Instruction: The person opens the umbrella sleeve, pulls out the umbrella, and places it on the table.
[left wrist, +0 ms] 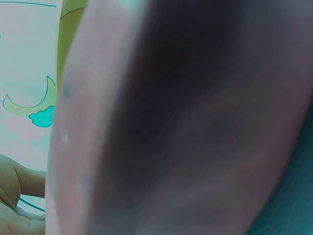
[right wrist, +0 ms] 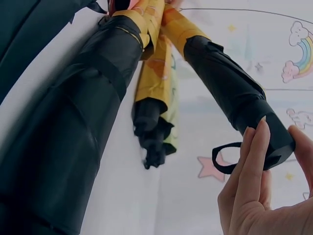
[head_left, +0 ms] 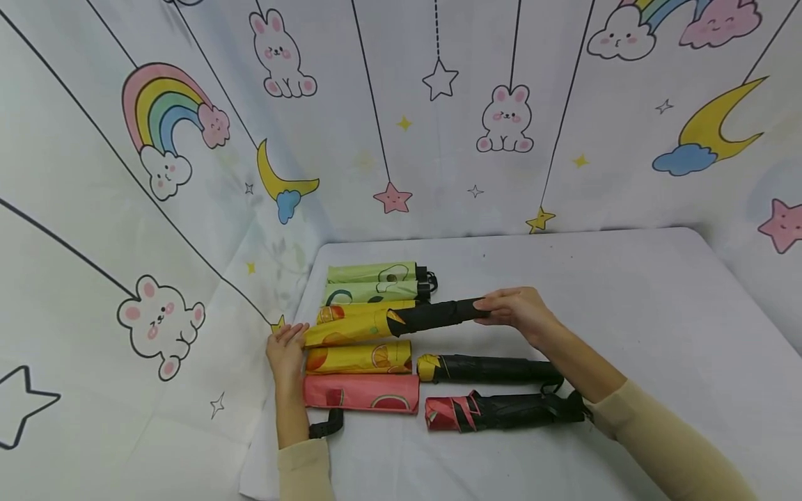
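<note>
A folding umbrella (head_left: 438, 316) with a black body lies partly inside a yellow fruit-print sleeve (head_left: 347, 328), raised at a slant above the other rolls. My right hand (head_left: 516, 313) holds its black handle end between thumb and fingers; in the right wrist view a strap loop (right wrist: 225, 159) hangs beside the fingers. At the sleeve's far left end, my left hand (head_left: 287, 351) grips the yellow fabric with its fingertips. The left wrist view is mostly filled by a blurred dark shape. Just below lie another yellow sleeve (head_left: 358, 358) and a black umbrella with a yellow tip (head_left: 489, 369).
Two green sleeved umbrellas (head_left: 370, 292) and a yellow one (head_left: 366, 308) lie behind. Nearer are a red watermelon-print sleeve (head_left: 360, 393) and a red-and-black umbrella (head_left: 501, 412). A white cloth covers the table (head_left: 626, 313), with printed fabric walls (head_left: 438, 153) around it.
</note>
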Demonstrator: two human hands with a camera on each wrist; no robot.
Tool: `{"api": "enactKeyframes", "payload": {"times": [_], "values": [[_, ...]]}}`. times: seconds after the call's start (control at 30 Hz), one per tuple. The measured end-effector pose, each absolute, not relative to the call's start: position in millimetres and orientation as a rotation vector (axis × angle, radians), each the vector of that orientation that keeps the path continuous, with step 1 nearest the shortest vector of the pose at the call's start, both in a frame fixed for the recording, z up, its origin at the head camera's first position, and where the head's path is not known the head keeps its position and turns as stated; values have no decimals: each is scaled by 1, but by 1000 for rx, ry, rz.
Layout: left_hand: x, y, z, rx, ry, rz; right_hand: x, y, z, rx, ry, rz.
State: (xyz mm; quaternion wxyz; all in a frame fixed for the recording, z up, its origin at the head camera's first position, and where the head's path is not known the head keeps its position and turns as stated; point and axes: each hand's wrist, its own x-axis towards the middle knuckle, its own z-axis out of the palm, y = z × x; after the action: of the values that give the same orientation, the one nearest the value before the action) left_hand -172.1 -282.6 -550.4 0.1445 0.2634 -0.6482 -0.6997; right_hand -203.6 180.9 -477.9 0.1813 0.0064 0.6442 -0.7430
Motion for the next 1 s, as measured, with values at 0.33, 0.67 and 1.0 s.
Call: {"api": "enactKeyframes", "payload": {"times": [0.33,0.67,1.0], "values": [[-171,-281,-548,741,-1858,-2054,-196,193,-474,1,1825,-2116],[-172,-281,-549,740,-1837,-2060,-187,203,-471,-61,1799,-2150],[-172,-281,-549,717,-1833,-2057,-181,216,-474,-65,1779,-2172]]}}
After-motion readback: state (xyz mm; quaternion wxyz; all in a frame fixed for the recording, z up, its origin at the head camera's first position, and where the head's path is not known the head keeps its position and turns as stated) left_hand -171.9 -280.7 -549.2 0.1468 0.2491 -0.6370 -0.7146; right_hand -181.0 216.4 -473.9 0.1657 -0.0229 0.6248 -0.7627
